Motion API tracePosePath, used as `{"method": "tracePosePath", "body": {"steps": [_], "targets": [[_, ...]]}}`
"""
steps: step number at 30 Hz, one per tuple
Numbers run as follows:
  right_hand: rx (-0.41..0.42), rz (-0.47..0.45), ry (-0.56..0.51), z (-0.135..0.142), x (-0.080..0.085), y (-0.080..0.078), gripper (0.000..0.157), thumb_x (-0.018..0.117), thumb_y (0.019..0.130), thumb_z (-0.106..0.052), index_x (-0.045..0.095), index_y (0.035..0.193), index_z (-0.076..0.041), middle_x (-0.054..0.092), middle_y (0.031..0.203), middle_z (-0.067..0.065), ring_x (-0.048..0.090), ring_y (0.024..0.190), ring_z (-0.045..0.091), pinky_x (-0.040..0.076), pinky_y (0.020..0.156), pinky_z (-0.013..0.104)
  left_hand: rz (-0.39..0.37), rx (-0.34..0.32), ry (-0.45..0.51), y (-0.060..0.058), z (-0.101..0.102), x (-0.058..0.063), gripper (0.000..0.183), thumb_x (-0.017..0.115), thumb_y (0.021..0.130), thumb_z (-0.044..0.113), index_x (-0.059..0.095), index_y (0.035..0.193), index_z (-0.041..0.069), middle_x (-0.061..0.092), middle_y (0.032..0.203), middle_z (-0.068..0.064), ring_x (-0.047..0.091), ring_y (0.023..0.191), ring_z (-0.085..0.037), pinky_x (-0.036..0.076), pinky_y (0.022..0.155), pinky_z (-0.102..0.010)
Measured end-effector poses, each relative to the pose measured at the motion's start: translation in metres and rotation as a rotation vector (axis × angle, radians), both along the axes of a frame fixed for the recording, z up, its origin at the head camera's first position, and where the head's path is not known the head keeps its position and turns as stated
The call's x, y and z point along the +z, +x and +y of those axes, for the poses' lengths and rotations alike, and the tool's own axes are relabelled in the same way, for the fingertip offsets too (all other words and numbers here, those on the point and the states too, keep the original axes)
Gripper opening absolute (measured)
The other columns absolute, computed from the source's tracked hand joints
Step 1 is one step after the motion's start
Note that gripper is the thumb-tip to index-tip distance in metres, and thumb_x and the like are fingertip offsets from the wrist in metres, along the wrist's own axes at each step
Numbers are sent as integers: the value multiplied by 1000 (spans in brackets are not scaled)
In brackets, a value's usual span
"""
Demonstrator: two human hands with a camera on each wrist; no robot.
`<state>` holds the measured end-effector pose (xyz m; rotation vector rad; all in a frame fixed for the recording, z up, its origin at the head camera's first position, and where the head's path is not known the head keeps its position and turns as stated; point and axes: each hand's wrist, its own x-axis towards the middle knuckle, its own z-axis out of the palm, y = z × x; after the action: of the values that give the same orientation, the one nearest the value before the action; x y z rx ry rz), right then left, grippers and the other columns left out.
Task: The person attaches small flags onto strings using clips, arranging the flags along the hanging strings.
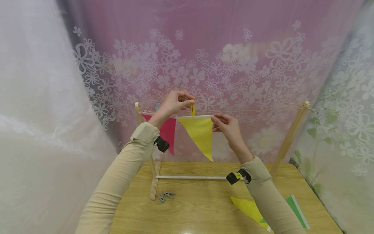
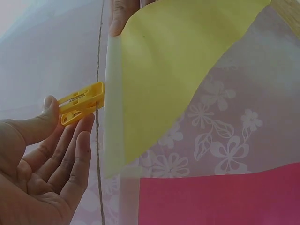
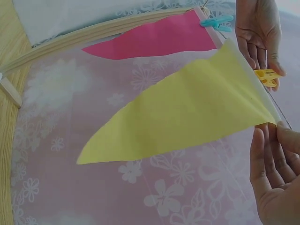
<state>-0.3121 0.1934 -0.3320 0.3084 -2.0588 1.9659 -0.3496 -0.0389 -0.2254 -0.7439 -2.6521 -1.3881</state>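
Note:
My left hand (image 1: 174,103) pinches a yellow clothespin (image 2: 79,104) by its handle end. The clothespin's jaws stand at the twine line (image 2: 98,140) and the white top band of a yellow triangular pennant (image 1: 200,131). With thumb and fingers, my right hand (image 1: 230,128) pinches the pennant's right top corner, and its tip hangs down. To the left, a pink pennant (image 1: 168,131) hangs from the line, with a light blue clothespin (image 3: 216,22) at its top edge. My left wrist partly hides the pink pennant in the head view.
Wooden posts, left (image 1: 153,167) and right (image 1: 289,139), carry the line, with a white rod (image 1: 191,177) low between them. Grey clothespins (image 1: 169,194) lie on the wooden table (image 1: 198,208) at left. Another yellow pennant (image 1: 245,206) and a green one (image 1: 296,208) lie by my right forearm.

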Motion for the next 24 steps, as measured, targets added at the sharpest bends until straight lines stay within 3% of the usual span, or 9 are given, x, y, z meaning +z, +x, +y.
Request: {"method": "tracePosePath", "body": {"steps": [11, 18, 24], "targets": [[-35, 29, 3, -1, 2, 1, 42, 70, 98, -25, 65, 124, 8, 73, 87, -11, 70, 73, 9, 61, 69, 26, -37, -27, 35, 3, 1, -1, 27, 71, 97, 21, 73, 118, 5, 73, 114, -13, 70, 105, -30, 58, 90, -38], [-37, 35, 13, -2, 4, 2, 44, 70, 98, -26, 64, 125, 8, 72, 88, -11, 70, 73, 9, 61, 69, 25, -28, -10, 16, 2, 1, -4, 25, 72, 96, 24, 75, 115, 8, 74, 110, -10, 72, 100, -28, 60, 84, -33], [-35, 44, 5, -3, 4, 2, 43, 70, 98, -26, 65, 124, 8, 72, 88, -11, 70, 73, 9, 61, 69, 25, -20, 3, 14, 2, 2, -4, 25, 72, 96, 24, 74, 115, 8, 74, 110, -10, 72, 101, -28, 59, 87, -36]]}}
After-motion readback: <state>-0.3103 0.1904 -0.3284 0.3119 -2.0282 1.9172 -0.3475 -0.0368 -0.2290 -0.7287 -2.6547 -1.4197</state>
